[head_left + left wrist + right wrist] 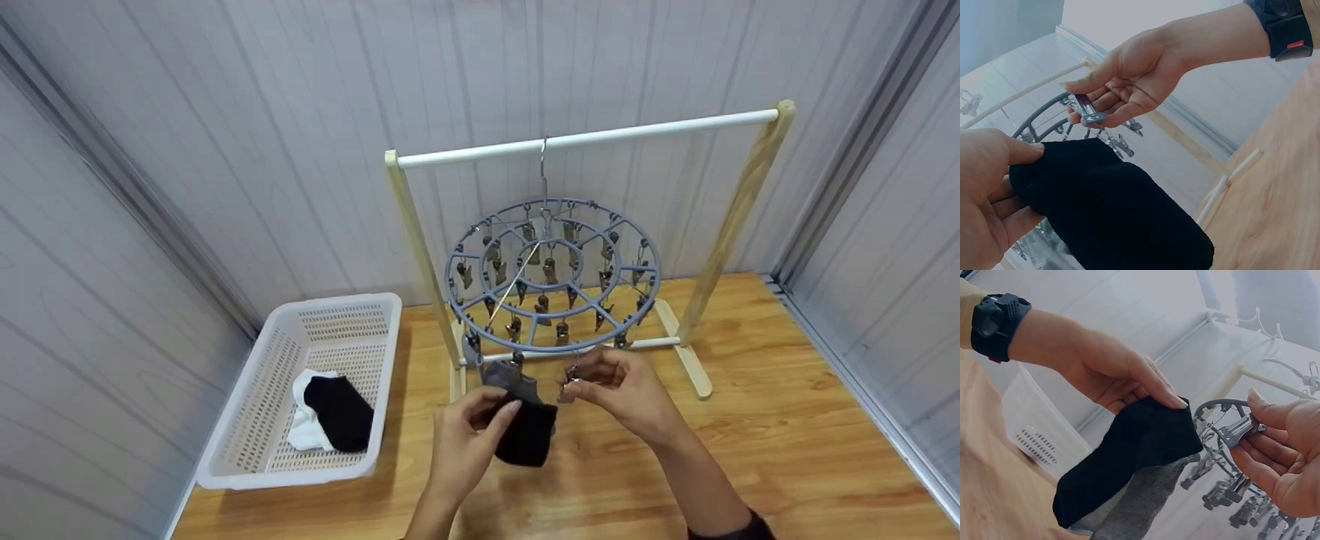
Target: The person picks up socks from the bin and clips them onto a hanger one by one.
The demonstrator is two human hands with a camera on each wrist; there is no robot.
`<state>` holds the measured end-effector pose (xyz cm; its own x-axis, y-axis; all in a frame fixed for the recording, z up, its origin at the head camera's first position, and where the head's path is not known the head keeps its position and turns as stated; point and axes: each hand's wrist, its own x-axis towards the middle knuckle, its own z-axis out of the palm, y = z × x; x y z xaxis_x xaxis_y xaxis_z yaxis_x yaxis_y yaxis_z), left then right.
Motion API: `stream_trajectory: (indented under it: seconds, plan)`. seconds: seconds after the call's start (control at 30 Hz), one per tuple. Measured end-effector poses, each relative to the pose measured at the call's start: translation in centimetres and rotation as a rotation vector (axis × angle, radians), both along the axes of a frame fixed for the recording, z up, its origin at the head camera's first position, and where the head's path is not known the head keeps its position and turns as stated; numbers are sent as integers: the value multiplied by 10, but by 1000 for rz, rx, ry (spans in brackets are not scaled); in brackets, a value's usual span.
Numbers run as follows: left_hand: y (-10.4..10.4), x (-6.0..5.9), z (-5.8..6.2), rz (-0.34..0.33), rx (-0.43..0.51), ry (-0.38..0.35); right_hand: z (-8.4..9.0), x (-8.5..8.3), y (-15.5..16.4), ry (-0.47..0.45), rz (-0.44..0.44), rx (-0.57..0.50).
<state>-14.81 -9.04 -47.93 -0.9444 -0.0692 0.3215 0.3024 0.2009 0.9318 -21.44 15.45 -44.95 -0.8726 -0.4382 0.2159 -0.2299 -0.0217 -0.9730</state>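
My left hand pinches a black sock near its top edge, thumb in front, and the sock hangs down from it. Just to the right, my right hand holds a metal clip between thumb and fingers, at the front rim of the round hanger. A small gap separates the clip from the sock's upper edge. Behind the black sock hangs a grey sock, partly hidden by it, below the hanger's front left rim.
The hanger hooks over the white bar of a wooden-legged rack, with several metal clips dangling from its rings. On the left stands a white basket holding a black sock and a white sock. Panelled walls enclose the wooden table.
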Motion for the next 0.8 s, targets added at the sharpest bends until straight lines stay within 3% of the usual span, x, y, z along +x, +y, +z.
stream_trajectory:
  seconds: [0.17, 0.5, 0.8]
  plan:
    - [2, 0, 0, -19, -10, -13, -2, 2, -5, -15, 38, -52]
    - [5, 0, -2, -39, -19, -4, -5, 5, -10, -36, 32, -56]
    - [8, 1, -3, -63, -6, -3, -6, 8, -16, -43, -33, -96]
